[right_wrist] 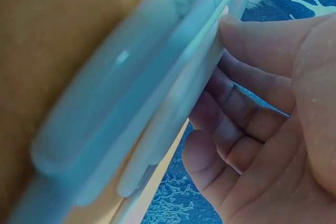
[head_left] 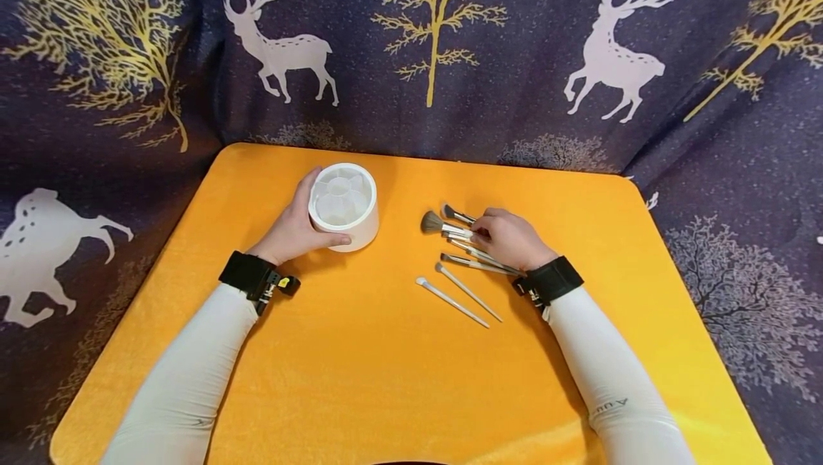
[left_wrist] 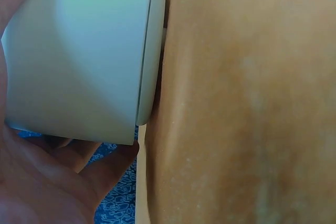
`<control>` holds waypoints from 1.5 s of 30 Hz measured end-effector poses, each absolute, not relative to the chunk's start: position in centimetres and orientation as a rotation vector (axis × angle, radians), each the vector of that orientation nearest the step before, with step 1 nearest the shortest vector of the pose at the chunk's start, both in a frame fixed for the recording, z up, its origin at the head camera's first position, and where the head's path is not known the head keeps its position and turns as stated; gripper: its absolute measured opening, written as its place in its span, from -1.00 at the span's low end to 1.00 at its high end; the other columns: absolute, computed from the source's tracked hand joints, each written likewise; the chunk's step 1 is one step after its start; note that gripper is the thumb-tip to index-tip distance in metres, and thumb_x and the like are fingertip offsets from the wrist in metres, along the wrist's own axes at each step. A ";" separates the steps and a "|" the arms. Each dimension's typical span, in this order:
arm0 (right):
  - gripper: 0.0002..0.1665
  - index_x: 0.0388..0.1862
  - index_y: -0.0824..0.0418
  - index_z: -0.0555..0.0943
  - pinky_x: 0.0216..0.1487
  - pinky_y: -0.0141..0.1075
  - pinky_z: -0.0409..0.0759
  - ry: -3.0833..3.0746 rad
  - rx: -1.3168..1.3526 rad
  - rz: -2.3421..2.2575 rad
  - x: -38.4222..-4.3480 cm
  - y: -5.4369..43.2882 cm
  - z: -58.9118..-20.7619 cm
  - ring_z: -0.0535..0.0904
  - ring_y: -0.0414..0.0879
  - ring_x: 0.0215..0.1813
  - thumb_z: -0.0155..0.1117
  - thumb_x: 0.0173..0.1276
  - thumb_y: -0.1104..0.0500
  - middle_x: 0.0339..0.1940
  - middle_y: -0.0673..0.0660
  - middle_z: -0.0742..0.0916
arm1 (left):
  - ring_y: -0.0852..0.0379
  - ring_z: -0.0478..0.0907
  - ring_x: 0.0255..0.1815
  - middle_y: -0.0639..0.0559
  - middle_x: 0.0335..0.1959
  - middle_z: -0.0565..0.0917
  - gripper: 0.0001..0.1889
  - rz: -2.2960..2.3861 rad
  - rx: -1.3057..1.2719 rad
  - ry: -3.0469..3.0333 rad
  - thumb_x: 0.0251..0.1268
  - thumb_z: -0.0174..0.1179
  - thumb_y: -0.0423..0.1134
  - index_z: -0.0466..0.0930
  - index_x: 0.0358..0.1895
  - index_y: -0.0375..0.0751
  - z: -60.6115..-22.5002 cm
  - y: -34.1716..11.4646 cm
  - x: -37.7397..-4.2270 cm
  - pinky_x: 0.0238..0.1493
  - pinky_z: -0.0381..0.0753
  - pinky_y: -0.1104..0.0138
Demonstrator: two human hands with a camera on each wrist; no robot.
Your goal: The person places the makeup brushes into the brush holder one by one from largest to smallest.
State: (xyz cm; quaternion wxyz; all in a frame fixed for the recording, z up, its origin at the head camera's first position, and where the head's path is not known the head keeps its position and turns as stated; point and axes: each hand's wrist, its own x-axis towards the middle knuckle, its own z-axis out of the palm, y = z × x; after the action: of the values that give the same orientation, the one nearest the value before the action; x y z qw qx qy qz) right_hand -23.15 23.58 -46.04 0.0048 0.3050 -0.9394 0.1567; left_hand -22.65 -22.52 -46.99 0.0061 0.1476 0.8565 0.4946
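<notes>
In the head view my left hand (head_left: 296, 228) grips a white round brush holder (head_left: 368, 228), thumb on its near side and fingers behind it. The holder stands upright, and clear dividers split its inside into compartments. The left wrist view shows its smooth wall (left_wrist: 79, 51) between thumb and fingers. My right hand (head_left: 513, 238) pinches a makeup brush within a loose bunch; the right wrist view shows thumb and fingertips at pale handles (right_wrist: 126, 72). A fluffy dark brush head (head_left: 432, 222) sticks out left of that hand. Which brush is pinched is partly hidden.
Two slim makeup brushes, one nearer (head_left: 453, 302) and one farther (head_left: 469, 291), lie apart from the bunch, closer to me. Everything rests on a yellow cloth-covered table (head_left: 379, 379). A dark curtain (head_left: 386, 122) with deer and trees hangs behind.
</notes>
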 end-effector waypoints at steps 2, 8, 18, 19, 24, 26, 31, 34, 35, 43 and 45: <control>-0.78 0.08 0.25 0.86 -0.17 -0.10 0.59 -2.945 0.963 0.496 -23.2 23.6 -46.0 0.57 -0.04 -0.24 0.47 0.62 0.14 -0.18 0.11 0.72 | -0.26 0.24 0.68 -0.12 0.79 0.15 0.55 1.543 0.458 2.681 -0.02 0.86 -0.06 -0.25 0.88 0.19 -47.0 -22.5 -22.7 0.62 0.25 -0.33; -0.81 0.06 0.25 0.86 -0.17 -0.12 0.55 -2.968 0.963 0.540 -23.1 23.5 -45.8 0.54 -0.05 -0.26 0.48 0.62 0.17 -0.20 0.10 0.71 | -0.28 0.24 0.68 -0.14 0.79 0.15 0.55 1.527 0.453 2.691 -0.02 0.85 -0.03 -0.25 0.87 0.21 -47.1 -22.4 -22.8 0.62 0.25 -0.33; -0.81 0.06 0.25 0.83 -0.13 -0.08 0.60 -2.958 0.974 0.536 -23.1 23.3 -45.9 0.57 -0.02 -0.21 0.47 0.63 0.17 -0.16 0.12 0.73 | -0.24 0.24 0.67 -0.09 0.78 0.16 0.53 1.566 0.456 2.663 -0.01 0.85 -0.05 -0.22 0.87 0.18 -47.1 -22.5 -22.6 0.63 0.24 -0.33; -0.81 0.06 0.26 0.83 -0.13 -0.08 0.60 -2.954 0.976 0.533 -23.1 23.3 -45.9 0.58 -0.02 -0.21 0.47 0.63 0.18 -0.16 0.13 0.73 | -0.24 0.24 0.67 -0.09 0.78 0.16 0.53 1.567 0.456 2.662 -0.01 0.85 -0.05 -0.22 0.87 0.18 -47.1 -22.5 -22.6 0.63 0.24 -0.34; -0.82 0.06 0.27 0.83 -0.11 -0.07 0.64 -2.924 0.984 0.512 -23.0 23.4 -46.0 0.61 0.00 -0.19 0.47 0.62 0.19 -0.15 0.14 0.73 | -0.24 0.24 0.67 -0.08 0.78 0.16 0.53 1.568 0.462 2.664 -0.01 0.85 -0.05 -0.22 0.87 0.18 -47.1 -22.5 -22.6 0.63 0.24 -0.33; -0.83 0.05 0.28 0.83 -0.11 -0.06 0.65 -2.908 0.984 0.519 -22.9 23.4 -46.0 0.61 0.01 -0.19 0.48 0.61 0.21 -0.16 0.15 0.73 | -0.24 0.24 0.67 -0.08 0.78 0.16 0.53 1.570 0.463 2.664 -0.01 0.85 -0.04 -0.21 0.87 0.17 -47.1 -22.5 -22.6 0.63 0.24 -0.33; -0.85 0.02 0.30 0.83 -0.09 -0.04 0.67 -2.872 0.982 0.553 -23.0 23.3 -45.8 0.63 0.03 -0.18 0.49 0.60 0.24 -0.19 0.14 0.73 | -0.24 0.24 0.68 -0.09 0.78 0.15 0.53 1.559 0.454 2.670 -0.01 0.85 -0.02 -0.22 0.87 0.21 -47.0 -22.5 -22.6 0.63 0.24 -0.33; -0.85 0.01 0.29 0.83 -0.09 -0.05 0.65 -2.870 0.972 0.562 -22.9 23.3 -45.5 0.62 0.03 -0.18 0.49 0.61 0.22 -0.21 0.14 0.73 | -0.23 0.24 0.68 -0.08 0.78 0.15 0.54 1.555 0.453 2.673 -0.02 0.85 -0.01 -0.22 0.87 0.19 -47.0 -22.5 -22.6 0.63 0.23 -0.33; -0.84 0.01 0.29 0.83 -0.09 -0.05 0.65 -2.874 0.962 0.565 -22.9 23.3 -45.4 0.62 0.03 -0.18 0.49 0.61 0.20 -0.21 0.13 0.73 | -0.23 0.24 0.68 -0.09 0.78 0.16 0.53 1.558 0.454 2.672 -0.02 0.85 -0.01 -0.22 0.87 0.18 -47.0 -22.5 -22.6 0.63 0.23 -0.33; -0.73 0.14 0.28 0.82 0.02 -0.01 0.71 -2.910 0.892 0.580 -22.9 23.2 -44.6 0.69 0.08 -0.04 0.48 0.63 0.14 -0.08 0.18 0.82 | -0.24 0.24 0.68 -0.10 0.78 0.16 0.53 1.561 0.455 2.665 -0.01 0.85 -0.02 -0.23 0.87 0.18 -46.9 -22.5 -22.6 0.64 0.22 -0.33; -0.73 0.15 0.27 0.82 0.02 -0.01 0.71 -2.910 0.882 0.579 -22.9 23.2 -44.4 0.68 0.08 -0.03 0.47 0.63 0.14 -0.06 0.19 0.82 | -0.24 0.24 0.67 -0.10 0.78 0.16 0.53 1.561 0.453 2.664 -0.01 0.85 -0.03 -0.23 0.87 0.21 -46.9 -22.5 -22.6 0.64 0.22 -0.34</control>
State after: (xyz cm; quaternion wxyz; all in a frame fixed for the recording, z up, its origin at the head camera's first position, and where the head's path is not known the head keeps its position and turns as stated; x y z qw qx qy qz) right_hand -22.92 23.19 -44.42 0.0234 0.2848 -0.9399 0.1870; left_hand -22.64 -22.46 -46.91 0.0107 0.1452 0.8536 0.5002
